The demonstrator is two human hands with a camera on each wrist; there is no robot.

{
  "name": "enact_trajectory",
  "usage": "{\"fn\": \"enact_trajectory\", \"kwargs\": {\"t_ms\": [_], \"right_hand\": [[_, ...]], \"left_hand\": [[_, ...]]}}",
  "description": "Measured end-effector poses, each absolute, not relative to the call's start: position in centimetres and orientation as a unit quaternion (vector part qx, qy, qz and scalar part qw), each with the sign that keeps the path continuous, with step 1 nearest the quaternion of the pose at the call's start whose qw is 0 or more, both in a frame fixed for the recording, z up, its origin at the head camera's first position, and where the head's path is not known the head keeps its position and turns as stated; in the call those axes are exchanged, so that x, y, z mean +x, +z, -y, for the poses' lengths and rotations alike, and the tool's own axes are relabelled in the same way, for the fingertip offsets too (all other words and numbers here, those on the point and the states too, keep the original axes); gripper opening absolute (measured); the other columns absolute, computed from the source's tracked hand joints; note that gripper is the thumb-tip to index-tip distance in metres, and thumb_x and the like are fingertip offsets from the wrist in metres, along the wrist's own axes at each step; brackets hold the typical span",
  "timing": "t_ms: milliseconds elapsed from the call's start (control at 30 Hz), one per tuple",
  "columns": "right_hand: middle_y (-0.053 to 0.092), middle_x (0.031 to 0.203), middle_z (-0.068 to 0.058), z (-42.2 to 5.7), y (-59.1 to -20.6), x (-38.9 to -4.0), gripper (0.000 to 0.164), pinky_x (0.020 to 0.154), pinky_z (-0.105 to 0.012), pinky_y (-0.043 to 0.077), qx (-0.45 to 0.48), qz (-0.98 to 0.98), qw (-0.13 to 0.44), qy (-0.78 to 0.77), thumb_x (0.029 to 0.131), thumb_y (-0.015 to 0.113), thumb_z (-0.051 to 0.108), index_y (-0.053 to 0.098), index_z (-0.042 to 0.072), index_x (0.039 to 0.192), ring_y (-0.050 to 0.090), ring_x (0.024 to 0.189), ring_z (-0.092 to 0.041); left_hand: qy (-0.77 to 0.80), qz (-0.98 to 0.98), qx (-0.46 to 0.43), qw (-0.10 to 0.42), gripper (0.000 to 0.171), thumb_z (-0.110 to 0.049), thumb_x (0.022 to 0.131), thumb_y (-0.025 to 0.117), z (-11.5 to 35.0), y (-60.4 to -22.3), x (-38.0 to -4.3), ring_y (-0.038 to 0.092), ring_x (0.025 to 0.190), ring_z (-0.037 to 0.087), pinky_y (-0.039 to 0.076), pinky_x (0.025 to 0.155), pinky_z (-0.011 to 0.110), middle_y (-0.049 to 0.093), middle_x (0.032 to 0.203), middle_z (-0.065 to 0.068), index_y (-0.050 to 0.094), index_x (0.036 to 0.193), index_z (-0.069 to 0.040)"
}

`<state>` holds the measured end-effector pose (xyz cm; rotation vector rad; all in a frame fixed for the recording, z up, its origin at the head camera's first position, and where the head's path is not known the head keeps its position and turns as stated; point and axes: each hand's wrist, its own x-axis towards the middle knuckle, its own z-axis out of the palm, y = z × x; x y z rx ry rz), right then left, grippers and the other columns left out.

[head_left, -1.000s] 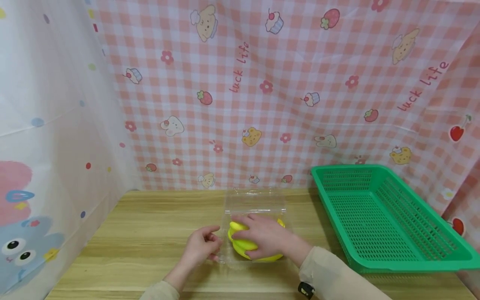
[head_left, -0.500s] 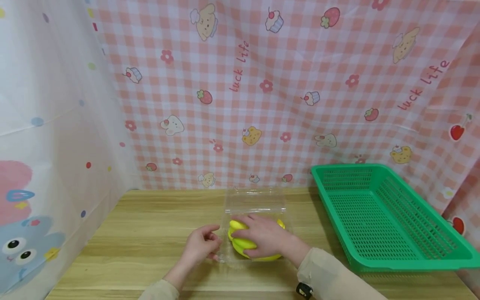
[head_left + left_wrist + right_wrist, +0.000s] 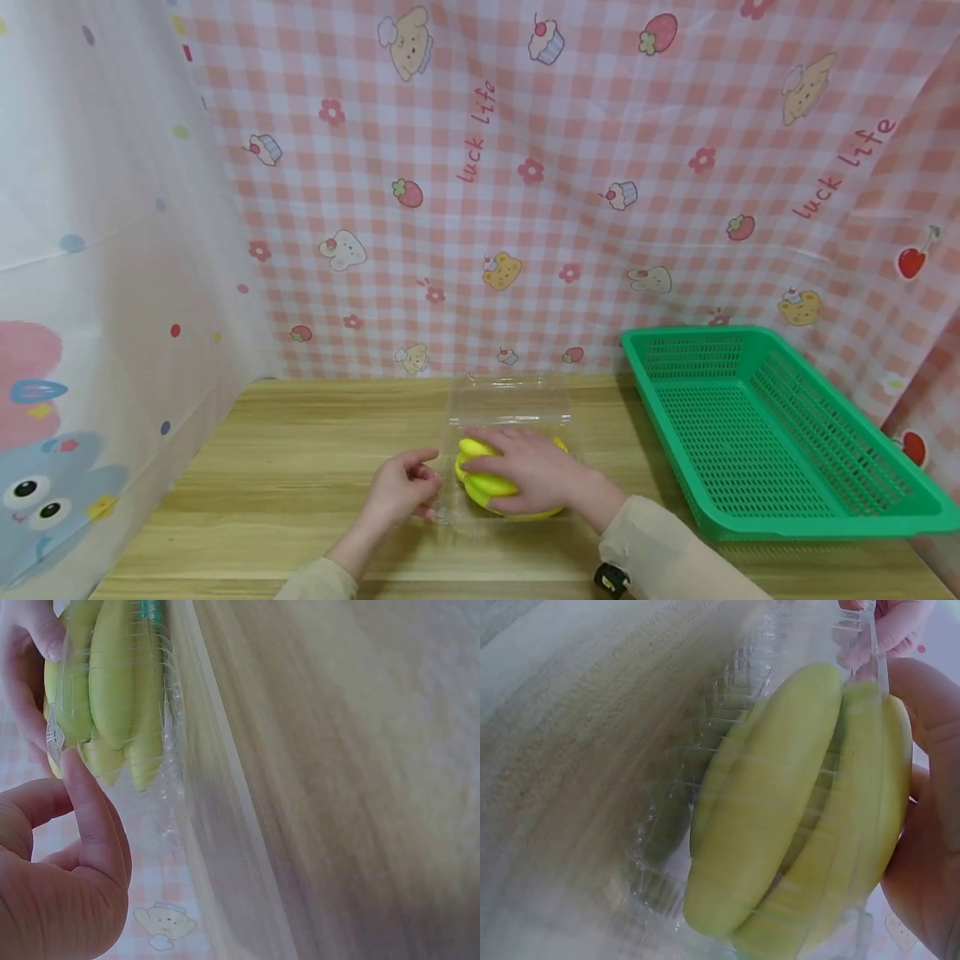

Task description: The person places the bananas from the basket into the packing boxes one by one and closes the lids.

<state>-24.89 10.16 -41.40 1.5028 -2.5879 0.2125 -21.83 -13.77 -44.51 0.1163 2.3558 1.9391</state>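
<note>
A bunch of yellow bananas [image 3: 480, 483] lies in a clear plastic clamshell box [image 3: 510, 407], whose lid is folded back toward the curtain. Over the top of the bunch my right hand [image 3: 536, 473] is spread, gripping it with the thumb on the near side and the fingers across the bananas. At the box's left edge my left hand [image 3: 401, 492] pinches the thin rim. Through the clear wall, the right wrist view shows the bananas [image 3: 769, 802] from the near side. Part of the bunch is hidden under my right hand.
A green slotted plastic basket [image 3: 780, 450] stands to the right of the box on the wooden table [image 3: 285, 467]. A pink checked curtain [image 3: 450, 225] hangs behind the table, and a white patterned one [image 3: 112, 275] hangs at the left.
My right hand's fingers have shifted slightly on the bananas. The left hand stays at the box's left rim, and the box and basket keep their places.
</note>
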Motion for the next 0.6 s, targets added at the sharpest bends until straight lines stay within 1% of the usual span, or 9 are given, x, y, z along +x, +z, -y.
{"fn": "enact_trajectory", "kwargs": {"t_ms": [133, 233, 433, 600], "right_hand": [[0.033, 0.158, -0.007, -10.7, -41.3, -24.8, 0.052, 0.11, -0.053, 0.038, 0.499, 0.857, 0.071, 0.106, 0.092, 0.066, 0.041, 0.056, 0.024, 0.14, 0.035, 0.141, -0.026], [0.036, 0.156, -0.008, -11.1, -41.3, -24.7, 0.054, 0.111, -0.053, 0.038, 0.495, 0.855, 0.09, 0.123, 0.091, 0.068, 0.041, 0.056, 0.023, 0.14, 0.035, 0.141, -0.025], [0.041, 0.152, -0.009, -12.0, -41.1, -24.6, 0.054, 0.11, -0.055, 0.038, 0.491, 0.846, 0.13, 0.16, 0.089, 0.071, 0.037, 0.058, 0.019, 0.138, 0.04, 0.137, -0.027], [0.05, 0.145, -0.007, -12.7, -41.1, -24.6, 0.05, 0.109, -0.051, 0.04, 0.497, 0.833, 0.171, 0.173, 0.089, 0.072, 0.035, 0.061, 0.017, 0.134, 0.046, 0.132, -0.026]], "left_hand": [[0.633, -0.772, 0.038, 0.044, 0.05, 0.01, 0.086, 0.066, 13.8, -44.6, -21.9, 0.057, 0.064, 0.016, 0.059, 0.05, 0.032, 0.057, 0.085, 0.01, 0.049, 0.132, 0.017], [0.635, -0.771, 0.038, 0.044, 0.05, 0.009, 0.086, 0.066, 13.8, -44.6, -21.9, 0.058, 0.063, 0.016, 0.059, 0.05, 0.032, 0.057, 0.085, 0.01, 0.049, 0.132, 0.017], [0.63, -0.774, 0.041, 0.04, 0.05, 0.008, 0.085, 0.067, 13.8, -44.5, -21.8, 0.058, 0.063, 0.015, 0.058, 0.049, 0.03, 0.058, 0.084, 0.009, 0.05, 0.131, 0.017], [0.624, -0.779, 0.045, 0.035, 0.049, 0.007, 0.085, 0.068, 13.8, -44.5, -21.8, 0.057, 0.063, 0.015, 0.058, 0.048, 0.029, 0.059, 0.083, 0.009, 0.051, 0.13, 0.017]]}}
